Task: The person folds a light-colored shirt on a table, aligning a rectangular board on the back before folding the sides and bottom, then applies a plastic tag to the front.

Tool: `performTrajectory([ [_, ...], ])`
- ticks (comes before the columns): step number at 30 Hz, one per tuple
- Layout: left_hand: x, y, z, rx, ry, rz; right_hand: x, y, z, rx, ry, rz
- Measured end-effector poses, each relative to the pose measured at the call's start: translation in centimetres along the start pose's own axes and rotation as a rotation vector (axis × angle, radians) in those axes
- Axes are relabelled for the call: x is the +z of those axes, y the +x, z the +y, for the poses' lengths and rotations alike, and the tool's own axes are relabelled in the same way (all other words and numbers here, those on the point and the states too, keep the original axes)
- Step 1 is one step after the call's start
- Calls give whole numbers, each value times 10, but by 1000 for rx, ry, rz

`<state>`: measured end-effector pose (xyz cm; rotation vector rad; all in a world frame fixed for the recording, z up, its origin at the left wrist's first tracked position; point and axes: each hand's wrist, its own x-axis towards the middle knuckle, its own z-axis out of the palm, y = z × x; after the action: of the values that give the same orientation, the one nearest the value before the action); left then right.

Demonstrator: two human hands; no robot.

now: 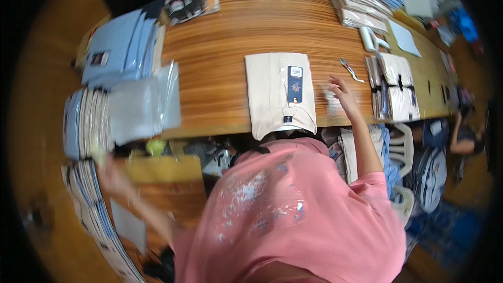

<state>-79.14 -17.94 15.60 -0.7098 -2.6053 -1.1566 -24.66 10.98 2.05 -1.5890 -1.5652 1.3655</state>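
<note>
Right hand [341,96] loosely open, holding nothing visible, by surface's [207,73] front edge, beside shirt [268,86]; left hand [114,177] blurred, can't tell grip, near front-left corner stack [95,123].

Count is one left hand [111,177], one right hand [343,95], one green round object [155,147], and one lone cream shirt [267,84] mid-table [209,73] bearing two tags [295,90].
</note>
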Motion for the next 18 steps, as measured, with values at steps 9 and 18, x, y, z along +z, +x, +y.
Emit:
performTrajectory([
  [9,196,-172,294,257,-1270,-1322,5,-20,-124,-494,558,-409],
  [18,213,-266,362,353,-1200,-1257,-102,-60,-99,-540,184,-51],
])
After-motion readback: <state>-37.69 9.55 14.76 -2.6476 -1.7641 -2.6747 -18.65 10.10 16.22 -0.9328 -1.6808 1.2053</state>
